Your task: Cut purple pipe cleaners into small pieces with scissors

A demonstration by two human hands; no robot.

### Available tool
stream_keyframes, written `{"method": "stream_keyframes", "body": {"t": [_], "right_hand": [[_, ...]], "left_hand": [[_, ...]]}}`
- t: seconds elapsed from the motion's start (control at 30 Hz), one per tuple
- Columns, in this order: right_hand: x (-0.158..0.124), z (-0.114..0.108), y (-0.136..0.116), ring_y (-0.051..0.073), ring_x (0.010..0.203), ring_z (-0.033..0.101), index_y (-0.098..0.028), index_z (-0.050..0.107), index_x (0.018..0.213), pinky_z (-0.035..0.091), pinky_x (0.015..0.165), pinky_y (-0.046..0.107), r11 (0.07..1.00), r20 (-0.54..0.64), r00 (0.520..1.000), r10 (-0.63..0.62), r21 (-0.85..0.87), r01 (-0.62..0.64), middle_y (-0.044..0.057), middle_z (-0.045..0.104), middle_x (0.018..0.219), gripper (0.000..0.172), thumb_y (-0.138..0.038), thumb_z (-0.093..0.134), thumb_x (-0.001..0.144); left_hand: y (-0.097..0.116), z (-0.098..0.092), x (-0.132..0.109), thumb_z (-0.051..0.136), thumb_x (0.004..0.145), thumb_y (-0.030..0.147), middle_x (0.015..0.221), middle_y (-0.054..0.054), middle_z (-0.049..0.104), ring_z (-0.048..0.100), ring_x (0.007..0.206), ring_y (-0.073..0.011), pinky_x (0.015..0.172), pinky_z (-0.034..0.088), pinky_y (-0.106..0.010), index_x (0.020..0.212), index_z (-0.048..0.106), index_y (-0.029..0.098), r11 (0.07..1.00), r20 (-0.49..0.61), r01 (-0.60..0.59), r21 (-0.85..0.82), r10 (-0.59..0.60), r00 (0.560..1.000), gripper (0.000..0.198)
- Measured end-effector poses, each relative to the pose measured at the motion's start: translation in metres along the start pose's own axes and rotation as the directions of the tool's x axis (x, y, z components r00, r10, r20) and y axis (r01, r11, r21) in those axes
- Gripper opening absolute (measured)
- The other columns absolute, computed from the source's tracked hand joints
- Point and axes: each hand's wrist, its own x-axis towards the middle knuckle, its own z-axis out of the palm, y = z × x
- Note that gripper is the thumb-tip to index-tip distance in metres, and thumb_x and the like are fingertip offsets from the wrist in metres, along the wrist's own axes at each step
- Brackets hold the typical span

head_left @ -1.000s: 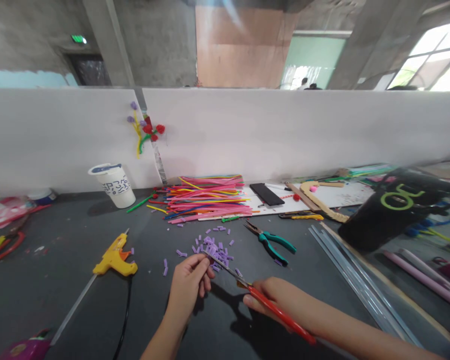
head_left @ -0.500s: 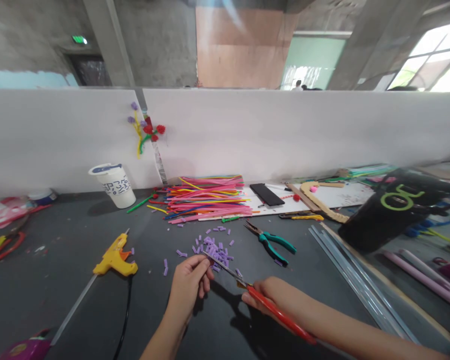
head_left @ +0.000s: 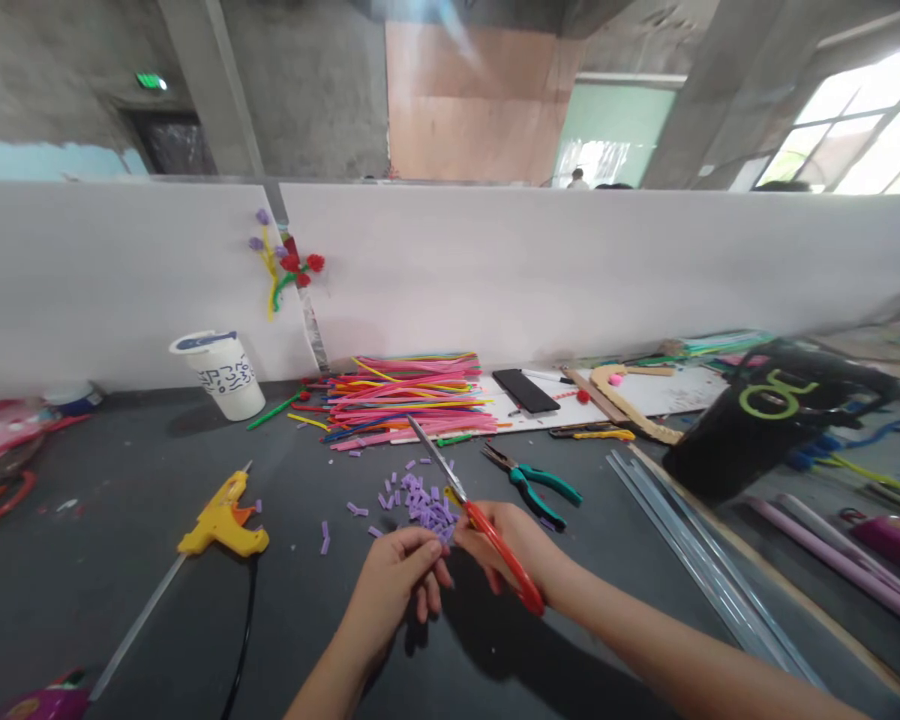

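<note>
Scissors [head_left: 503,553] in right hand [head_left: 523,535], left hand [head_left: 401,575] beside; purple pieces [head_left: 422,503] beyond

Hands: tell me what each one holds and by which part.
Right hand holds the scissors by the red handles. Whether the left hand pinches anything at its fingertips cannot be told.

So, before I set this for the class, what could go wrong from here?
The right hand holds the scissors close to the left hand, so a slip might nick it. The loose purple pieces lie right by both hands and could get scattered. The glue gun lies with its cord trailing; a snag might drag it.
</note>
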Motion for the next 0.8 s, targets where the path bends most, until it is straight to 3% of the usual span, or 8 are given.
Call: {"method": "stream_keyframes", "body": {"t": [0.23,0.63,0.8], "right_hand": [[0.005,0.01,-0.009,0.007,0.032,0.044,-0.018,0.045,0.064,0.032,0.03,0.016,0.995,-0.034,0.996,-0.083,0.051,0.085,-0.007,0.048,0.046,0.007,-0.016,0.05,0.069],[-0.001,0.003,-0.022,0.008,0.03,0.043,-0.019,0.042,0.064,0.031,0.03,0.015,0.997,-0.008,0.999,-0.039,0.069,0.04,-0.009,0.039,0.035,0.01,-0.013,0.045,0.071],[0.0,0.0,-0.019,0.008,0.032,0.043,-0.018,0.042,0.064,0.035,0.033,0.015,0.997,0.016,0.998,-0.053,0.055,0.052,-0.01,0.038,0.037,0.008,-0.014,0.046,0.069]], "left_hand": [[-0.004,0.0,0.001,0.058,0.066,0.037,0.038,0.004,0.051,0.044,0.027,-0.0059,0.026,0.03,-0.014,0.061,0.056,0.012,1.0,0.049,0.002,0.027,-0.004,0.999,0.026],[0.004,0.0,-0.002,0.058,0.069,0.036,0.05,-0.001,0.059,0.05,0.034,-0.0061,0.03,0.035,-0.014,0.06,0.056,0.011,0.998,0.062,0.039,-0.056,-0.036,0.997,0.027],[0.002,0.001,-0.003,0.058,0.069,0.037,0.048,0.0,0.058,0.049,0.032,-0.0058,0.029,0.034,-0.014,0.057,0.055,0.012,0.999,0.078,0.04,-0.005,-0.039,0.996,0.028]]}}
